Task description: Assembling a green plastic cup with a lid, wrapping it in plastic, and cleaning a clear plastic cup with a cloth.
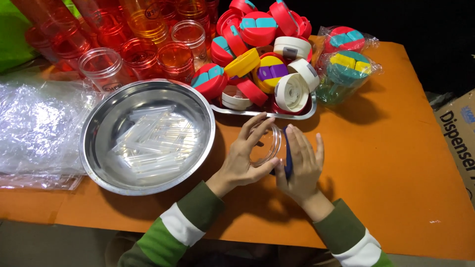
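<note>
My left hand (243, 157) grips a clear plastic cup (264, 146) lying on its side above the orange table (396, 163). Pressed against the cup's mouth is a dark blue lid (288, 160), covered by the palm of my right hand (299, 165). Both hands meet just in front of a metal tray (264, 113) piled with several red, yellow and white lids (269, 54). To the left sits a round steel bowl (99, 128) holding several clear plastic straws (153, 141).
Red, orange and clear cups (143, 44) crowd the back left. Crumpled clear plastic wrap (37, 128) lies at the far left. Two bagged lids (346, 64) rest at the back right. A cardboard box (457, 133) stands off the table's right edge.
</note>
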